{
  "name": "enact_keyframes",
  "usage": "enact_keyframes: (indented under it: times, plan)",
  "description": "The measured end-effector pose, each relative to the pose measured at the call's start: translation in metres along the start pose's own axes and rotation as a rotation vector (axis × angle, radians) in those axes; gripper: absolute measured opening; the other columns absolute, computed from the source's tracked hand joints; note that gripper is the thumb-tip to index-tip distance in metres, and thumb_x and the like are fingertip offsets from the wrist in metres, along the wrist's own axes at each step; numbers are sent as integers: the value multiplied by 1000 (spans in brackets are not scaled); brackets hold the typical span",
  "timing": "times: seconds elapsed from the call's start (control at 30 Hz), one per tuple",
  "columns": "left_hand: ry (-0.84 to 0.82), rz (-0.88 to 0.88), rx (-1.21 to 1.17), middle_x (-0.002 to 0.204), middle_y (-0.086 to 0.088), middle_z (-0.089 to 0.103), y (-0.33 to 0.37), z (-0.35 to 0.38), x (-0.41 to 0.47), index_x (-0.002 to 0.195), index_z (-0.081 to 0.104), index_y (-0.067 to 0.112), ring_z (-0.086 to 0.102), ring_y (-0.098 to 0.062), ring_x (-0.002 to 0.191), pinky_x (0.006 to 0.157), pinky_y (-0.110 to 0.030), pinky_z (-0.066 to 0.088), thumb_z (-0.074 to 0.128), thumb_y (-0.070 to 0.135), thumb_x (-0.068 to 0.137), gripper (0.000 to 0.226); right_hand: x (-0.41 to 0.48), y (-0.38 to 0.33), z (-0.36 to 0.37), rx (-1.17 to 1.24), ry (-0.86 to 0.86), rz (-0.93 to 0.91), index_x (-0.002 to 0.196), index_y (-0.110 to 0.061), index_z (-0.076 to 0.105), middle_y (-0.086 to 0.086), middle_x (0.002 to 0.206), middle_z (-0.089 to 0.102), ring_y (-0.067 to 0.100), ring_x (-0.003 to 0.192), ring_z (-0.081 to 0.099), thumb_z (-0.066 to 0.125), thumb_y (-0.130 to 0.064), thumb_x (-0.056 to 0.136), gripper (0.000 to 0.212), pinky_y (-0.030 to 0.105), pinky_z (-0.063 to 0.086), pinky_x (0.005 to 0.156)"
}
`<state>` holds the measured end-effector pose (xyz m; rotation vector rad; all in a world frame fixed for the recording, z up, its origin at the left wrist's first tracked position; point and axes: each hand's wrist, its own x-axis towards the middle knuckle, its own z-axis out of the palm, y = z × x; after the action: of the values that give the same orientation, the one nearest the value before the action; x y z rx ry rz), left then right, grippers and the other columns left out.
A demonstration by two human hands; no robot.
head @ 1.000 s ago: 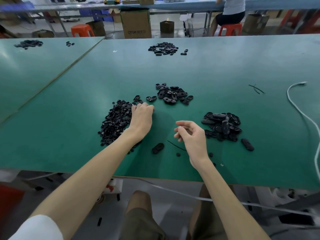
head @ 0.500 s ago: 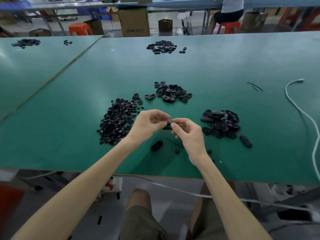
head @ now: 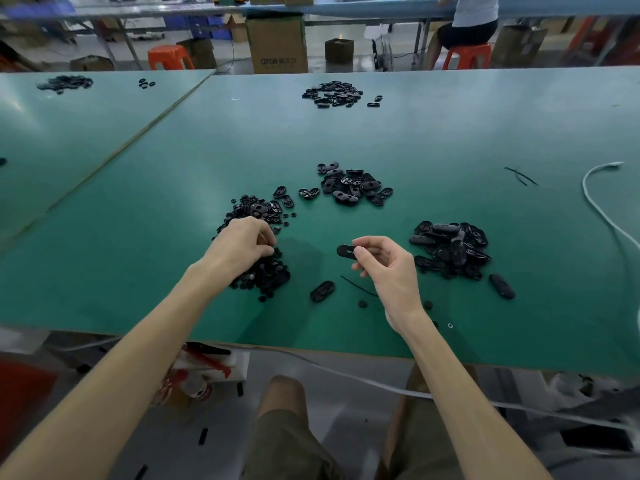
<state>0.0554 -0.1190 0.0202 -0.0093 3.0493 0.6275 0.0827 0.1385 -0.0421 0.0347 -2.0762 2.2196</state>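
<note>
Left hand (head: 242, 245) on the pile of small black parts (head: 266, 277), fingers curled into it; can't tell if it holds one. Right hand (head: 388, 268) pinches a black oval shell (head: 345, 251), which sticks out left of the fingertips, above the tabletop (head: 138, 271) near its front edge. Heap of shells (head: 450, 244) just right.

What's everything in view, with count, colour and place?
tables: two, green, side by side
shell piles: three, black, centre, right, far
small-parts pile: one, black, front left
left-table pile: one, black, far left
loose shells: two, black, near front edge
held shell: one, black, pinched above table
cable: one, white, right
boxes: several, brown, floor beyond
stools: two, orange, beyond
person: one, seated, right stool
left hand: fingers curled, on small-parts pile
right hand: pinches held shell
</note>
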Motion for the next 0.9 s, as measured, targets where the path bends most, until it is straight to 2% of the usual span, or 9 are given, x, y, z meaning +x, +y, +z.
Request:
enact_keyframes:
  times: [0.17, 0.3, 0.4, 0.53, 0.63, 0.7, 0.83, 0.9]
  plan:
    - [41, 20, 19, 88, 4, 68, 2, 9, -2, 94, 72, 16, 64, -15, 79, 76, -33, 50, 78, 14, 91, 7, 0, 1, -1, -13, 0, 1, 100, -14, 76, -4, 81, 77, 9, 73, 69, 70, -7, 97, 9, 21, 54, 67]
    - [29, 38, 92, 93, 0, 66, 7, 8, -1, 92, 72, 12, 61, -21, 91, 87, -35, 49, 76, 15, 92, 5, 0, 1, -1, -21, 1, 5, 100, -14, 76, -4, 81, 77, 9, 73, 69, 70, -8, 97, 9, 22, 54, 67]
    - [35, 29, 108, 95, -1, 61, 9, 8, -1, 89, 66, 13, 57, -24, 96, 89, -37, 46, 72, 15, 96, 9, -1, 0, -1, -14, 4, 8, 101, -14, 76, -4, 83, 77, 10, 73, 70, 70, -7, 97, 10, 22, 54, 67]
    - [55, -6, -188, 93, -3, 66, 20, 10, -2, 96, 59, 13, 61, -19, 84, 78, -34, 49, 63, 15, 102, 7, -1, -3, 1, 16, 9, 9, 106, -12, 76, -3, 86, 78, 13, 75, 73, 68, -2, 97, 16, 21, 53, 64]
    - [-57, 70, -482, 85, 0, 75, 38, 12, -7, 96, 62, 12, 67, -10, 70, 68, -23, 53, 69, 13, 97, 7, -2, -5, 2, 35, 4, 21, 109, -13, 77, 0, 94, 80, 16, 78, 76, 69, 0, 96, 20, 21, 55, 64]
    - [-112, 116, -612, 82, -1, 77, 49, 16, -11, 95, 65, 10, 67, -6, 66, 58, -17, 49, 72, 12, 95, 8, -2, -6, 2, 44, -5, 25, 109, -13, 77, -1, 97, 81, 16, 80, 77, 69, 1, 95, 21, 20, 55, 64]
    - [-81, 143, -690, 87, -15, 78, 62, 28, -12, 91, 67, 12, 66, -13, 68, 55, -16, 44, 74, 11, 93, 8, -3, -8, 2, 44, -20, 19, 108, -13, 78, 0, 98, 81, 18, 84, 79, 70, 1, 94, 21, 20, 55, 64]
    - [-73, 147, -691, 84, -13, 77, 65, 32, -11, 91, 68, 11, 68, -13, 69, 56, -18, 45, 75, 12, 92, 8, -4, -8, 2, 39, -23, 11, 108, -14, 78, 0, 98, 81, 18, 85, 78, 71, 0, 94, 21, 19, 55, 64]
